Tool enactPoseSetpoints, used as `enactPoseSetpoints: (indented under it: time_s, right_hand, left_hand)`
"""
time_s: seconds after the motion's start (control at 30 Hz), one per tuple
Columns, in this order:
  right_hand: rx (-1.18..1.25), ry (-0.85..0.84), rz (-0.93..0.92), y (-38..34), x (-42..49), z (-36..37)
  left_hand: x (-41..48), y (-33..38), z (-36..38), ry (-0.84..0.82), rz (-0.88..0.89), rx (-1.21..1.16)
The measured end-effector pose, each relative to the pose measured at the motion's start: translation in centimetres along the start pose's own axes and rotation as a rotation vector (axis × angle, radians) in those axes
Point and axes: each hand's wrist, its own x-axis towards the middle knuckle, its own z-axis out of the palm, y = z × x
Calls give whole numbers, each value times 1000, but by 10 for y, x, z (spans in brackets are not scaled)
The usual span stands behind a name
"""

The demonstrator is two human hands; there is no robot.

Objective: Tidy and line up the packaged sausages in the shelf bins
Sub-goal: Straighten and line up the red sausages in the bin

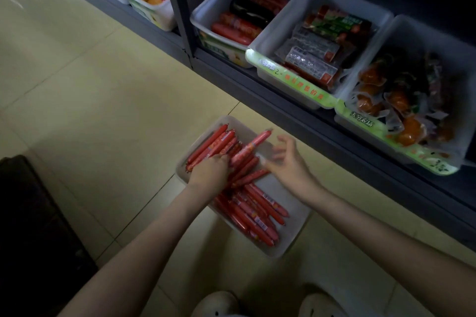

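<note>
Now left hand grips sausages in bin, right hand splayed

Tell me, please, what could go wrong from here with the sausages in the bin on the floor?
The left hand grips only some of the red sausages; the rest lie loose and crossed in the bin, so they may shift out of line. One tilted sausage sticks up beside the open right hand and could slide over the low rim.
</note>
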Motion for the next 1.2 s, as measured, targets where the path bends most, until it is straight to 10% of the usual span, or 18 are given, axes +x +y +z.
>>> enactPoseSetpoints:
  time_s: [0.27,0.6,0.77,1.03,1.2]
  right_hand:
    - [-641,-325,316,102,17,27]
    - [-710,-330,229,88,20,24]
    - [-729,-276,138,66,19,10]
    - [-246,4,69,28,9,-29]
    - [43,-29,-169,-2,-11,-40]
  left_hand:
    - [18,-1,30,-152,-115,132]
    - [21,4,38,-148,-70,172]
    - [19,16,52,94,441,263]
    - [7,20,52,-95,293,119]
    - [-16,48,15,210,387,-375]
